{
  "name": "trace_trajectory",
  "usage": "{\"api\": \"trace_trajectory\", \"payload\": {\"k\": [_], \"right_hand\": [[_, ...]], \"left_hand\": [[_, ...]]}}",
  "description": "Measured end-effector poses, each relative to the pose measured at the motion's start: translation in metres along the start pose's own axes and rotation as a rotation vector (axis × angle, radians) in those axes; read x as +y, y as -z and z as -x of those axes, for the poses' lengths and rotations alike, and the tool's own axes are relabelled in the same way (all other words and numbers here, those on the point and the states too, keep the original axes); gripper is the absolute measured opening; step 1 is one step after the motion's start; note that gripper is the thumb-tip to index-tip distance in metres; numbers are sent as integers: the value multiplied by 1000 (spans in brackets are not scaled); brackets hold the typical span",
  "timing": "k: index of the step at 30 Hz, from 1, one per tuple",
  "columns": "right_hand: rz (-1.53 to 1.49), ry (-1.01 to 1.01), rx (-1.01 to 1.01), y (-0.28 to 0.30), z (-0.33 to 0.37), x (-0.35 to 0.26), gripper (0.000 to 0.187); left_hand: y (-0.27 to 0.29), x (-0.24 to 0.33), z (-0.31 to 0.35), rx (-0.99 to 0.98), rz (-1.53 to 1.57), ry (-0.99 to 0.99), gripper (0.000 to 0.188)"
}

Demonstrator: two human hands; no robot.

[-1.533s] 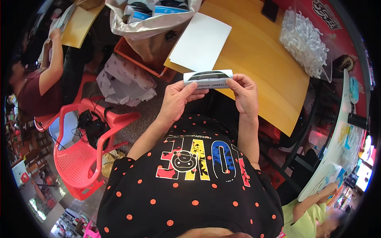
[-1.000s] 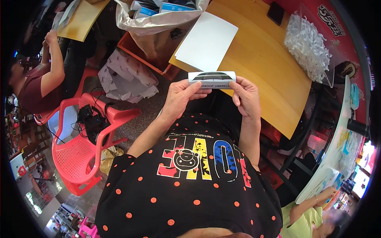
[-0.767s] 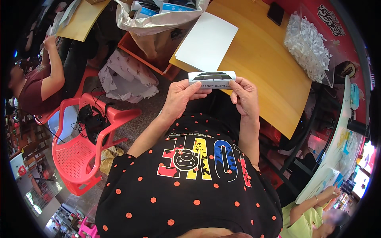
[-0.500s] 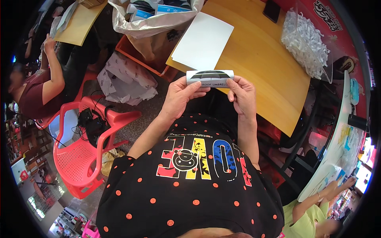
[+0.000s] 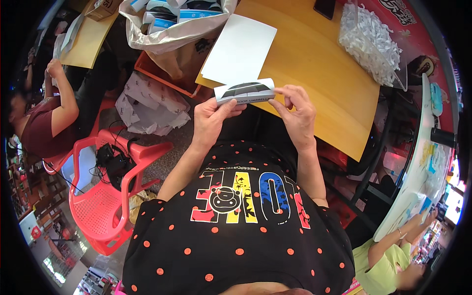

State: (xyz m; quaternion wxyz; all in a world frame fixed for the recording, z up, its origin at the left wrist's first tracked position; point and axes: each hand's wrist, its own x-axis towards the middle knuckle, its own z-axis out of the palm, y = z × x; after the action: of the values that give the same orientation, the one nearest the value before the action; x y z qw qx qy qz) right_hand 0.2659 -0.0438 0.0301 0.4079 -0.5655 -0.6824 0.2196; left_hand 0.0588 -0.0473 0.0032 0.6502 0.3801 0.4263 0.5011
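Observation:
A rolled white-and-grey paper sleeve [image 5: 245, 91] printed with a dark umbrella is held level in front of my chest, close to the table's near edge. My left hand [image 5: 210, 118] grips its left end, thumb on the front and fingers behind. At the other end, my right hand [image 5: 298, 112] has its thumb and forefinger tips at the sleeve's edge, with the other fingers curled. Just beyond the sleeve, a stack of white sheets [image 5: 241, 46] lies on the yellow wooden table [image 5: 314, 59].
Back left stands a pale sack [image 5: 172, 42] of rolled sleeves, above an orange crate [image 5: 162, 73]. White paper strips fill a clear bin [image 5: 371, 44] at right. A black phone [image 5: 324, 7] lies at the far edge. A red chair [image 5: 101, 206] holds black cables; other people sit both sides.
The sleeve has tilted, its right end now higher. My right hand's grip has loosened and shifted toward the sleeve's end, while my left still holds. The whole view has shifted slightly.

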Motion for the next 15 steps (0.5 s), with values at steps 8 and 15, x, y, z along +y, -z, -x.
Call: {"api": "trace_trajectory", "payload": {"k": [8, 15], "right_hand": [[127, 332, -20, 5, -5, 9, 17], [151, 423, -45, 19, -19, 12, 17]], "left_hand": [[-13, 9, 0, 6, -421, -303, 18], [-32, 22, -7, -16, -506, -387, 18]]}}
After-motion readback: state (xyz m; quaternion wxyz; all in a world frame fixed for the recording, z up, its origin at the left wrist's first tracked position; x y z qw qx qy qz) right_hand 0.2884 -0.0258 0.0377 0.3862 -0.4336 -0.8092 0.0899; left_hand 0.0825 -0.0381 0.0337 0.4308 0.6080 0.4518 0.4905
